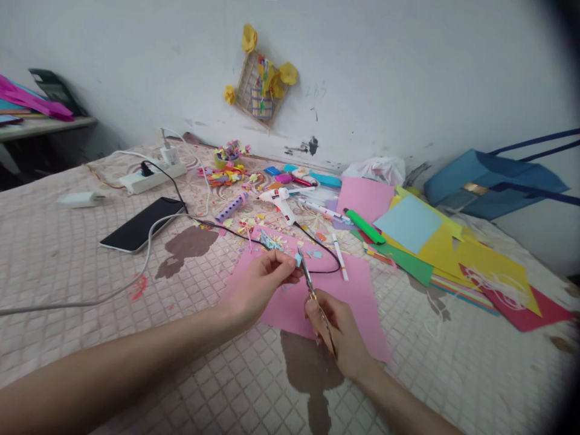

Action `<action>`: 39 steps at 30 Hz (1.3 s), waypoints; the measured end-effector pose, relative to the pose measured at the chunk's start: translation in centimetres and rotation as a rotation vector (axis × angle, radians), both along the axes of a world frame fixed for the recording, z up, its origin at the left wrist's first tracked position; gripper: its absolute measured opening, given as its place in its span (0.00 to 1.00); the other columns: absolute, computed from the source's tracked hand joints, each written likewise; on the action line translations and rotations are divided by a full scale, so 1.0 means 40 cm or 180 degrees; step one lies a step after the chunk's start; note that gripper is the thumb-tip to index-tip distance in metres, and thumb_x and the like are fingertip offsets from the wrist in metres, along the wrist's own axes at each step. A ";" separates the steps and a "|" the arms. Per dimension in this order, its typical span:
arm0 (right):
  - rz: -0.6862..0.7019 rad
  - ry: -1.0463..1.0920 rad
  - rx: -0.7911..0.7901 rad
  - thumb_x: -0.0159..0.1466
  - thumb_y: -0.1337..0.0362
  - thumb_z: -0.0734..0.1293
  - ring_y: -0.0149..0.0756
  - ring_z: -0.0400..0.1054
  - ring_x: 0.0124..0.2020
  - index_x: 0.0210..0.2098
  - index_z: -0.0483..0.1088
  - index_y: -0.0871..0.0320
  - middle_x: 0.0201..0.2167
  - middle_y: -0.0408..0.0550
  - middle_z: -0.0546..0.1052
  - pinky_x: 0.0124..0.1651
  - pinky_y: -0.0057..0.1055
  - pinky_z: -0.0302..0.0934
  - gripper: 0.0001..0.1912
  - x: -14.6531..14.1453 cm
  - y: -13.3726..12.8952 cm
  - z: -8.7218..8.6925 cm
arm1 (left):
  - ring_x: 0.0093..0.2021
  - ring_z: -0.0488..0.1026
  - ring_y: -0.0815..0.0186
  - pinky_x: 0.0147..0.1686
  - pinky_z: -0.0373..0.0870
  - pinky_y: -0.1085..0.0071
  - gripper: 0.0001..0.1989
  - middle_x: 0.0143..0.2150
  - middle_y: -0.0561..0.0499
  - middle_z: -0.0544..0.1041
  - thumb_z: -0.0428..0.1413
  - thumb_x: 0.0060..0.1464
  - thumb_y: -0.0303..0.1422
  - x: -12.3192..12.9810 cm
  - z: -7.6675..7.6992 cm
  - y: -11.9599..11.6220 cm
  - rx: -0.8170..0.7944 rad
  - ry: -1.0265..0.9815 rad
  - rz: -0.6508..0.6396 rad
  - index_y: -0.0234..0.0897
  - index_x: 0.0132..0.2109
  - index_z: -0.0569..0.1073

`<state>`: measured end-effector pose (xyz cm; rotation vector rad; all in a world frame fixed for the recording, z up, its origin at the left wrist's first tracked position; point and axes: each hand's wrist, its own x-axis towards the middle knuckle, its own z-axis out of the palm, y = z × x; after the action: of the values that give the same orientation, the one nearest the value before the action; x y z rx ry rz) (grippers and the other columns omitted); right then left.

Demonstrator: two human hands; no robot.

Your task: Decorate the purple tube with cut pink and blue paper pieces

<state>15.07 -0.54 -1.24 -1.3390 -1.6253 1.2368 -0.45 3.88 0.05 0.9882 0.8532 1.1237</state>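
Observation:
Between the thumb and fingers of my left hand point(272, 275) is a small light-blue paper piece point(298, 260). My right hand point(338, 326) grips a pair of scissors point(309, 279), whose blades point away from me and lie right beside the blue piece. Whether the blades touch the paper I cannot tell. Both hands are above a pink paper sheet point(362, 308) on the table. On the sheet's far part lies a heap of light-blue paper cuttings point(270, 239). A white marker point(339, 257) rests at the right on the same sheet.
A white glue gun point(281, 202) with a black cord lies behind the sheet. At left are a black tablet-like slab point(142, 226) and a power strip point(151, 176) with cables. Coloured papers point(446, 254), a green highlighter point(365, 226) and a blue bag point(489, 181) occupy the right.

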 end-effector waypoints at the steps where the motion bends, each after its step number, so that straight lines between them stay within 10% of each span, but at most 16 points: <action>1: 0.0005 -0.0004 -0.0003 0.61 0.50 0.57 0.26 0.51 0.19 0.23 0.56 0.57 0.18 0.37 0.54 0.20 0.24 0.47 0.18 0.000 0.000 0.000 | 0.32 0.70 0.70 0.40 0.66 0.69 0.10 0.30 0.51 0.74 0.54 0.52 0.37 0.000 -0.001 0.000 0.0006 0.0013 0.0007 0.34 0.32 0.68; 39: 0.0026 -0.0045 -0.0017 0.61 0.51 0.57 0.25 0.51 0.18 0.24 0.57 0.57 0.18 0.36 0.55 0.20 0.24 0.47 0.17 -0.001 0.002 0.000 | 0.32 0.70 0.70 0.40 0.66 0.69 0.09 0.30 0.51 0.73 0.54 0.53 0.37 0.002 -0.005 0.000 0.0003 -0.0035 0.0012 0.34 0.32 0.67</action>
<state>15.03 -0.47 -1.22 -1.3483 -1.6399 1.2400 -0.37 3.89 -0.13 0.9808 0.8461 1.1320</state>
